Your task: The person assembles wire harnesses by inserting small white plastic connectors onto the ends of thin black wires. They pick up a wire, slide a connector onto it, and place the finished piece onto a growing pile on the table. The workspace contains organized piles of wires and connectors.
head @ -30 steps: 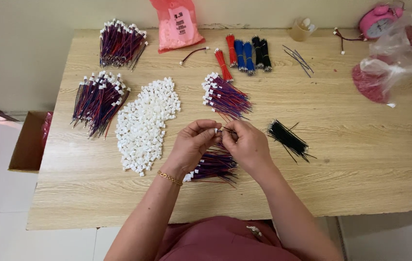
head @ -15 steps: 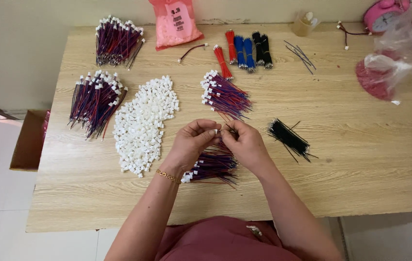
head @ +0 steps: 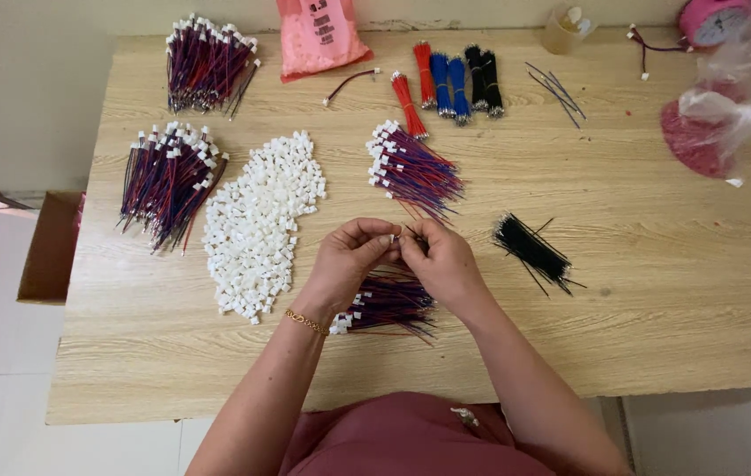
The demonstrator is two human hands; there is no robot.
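Note:
My left hand (head: 349, 260) and my right hand (head: 442, 261) meet above the middle of the wooden table (head: 657, 291). The left fingertips pinch a small white connector (head: 387, 238). The right fingertips pinch thin wires that run into it. Under both hands lies a bundle of red and blue wires with white connectors (head: 388, 304). A heap of loose white connectors (head: 261, 220) spreads just to the left. Another wired bundle (head: 410, 169) lies just beyond my hands.
Two larger wired bundles (head: 166, 181) (head: 206, 63) lie at the left and far left. Black wires (head: 530, 249) lie to the right. Red, blue and black wire bunches (head: 450, 81), a pink bag (head: 318, 35) and a clear plastic bag (head: 737, 97) sit along the back. A cardboard box (head: 47, 251) stands beside the table.
My hands stay together at the same spot; the fingers have shifted slightly around the connector and wires. The camera has tilted a little.

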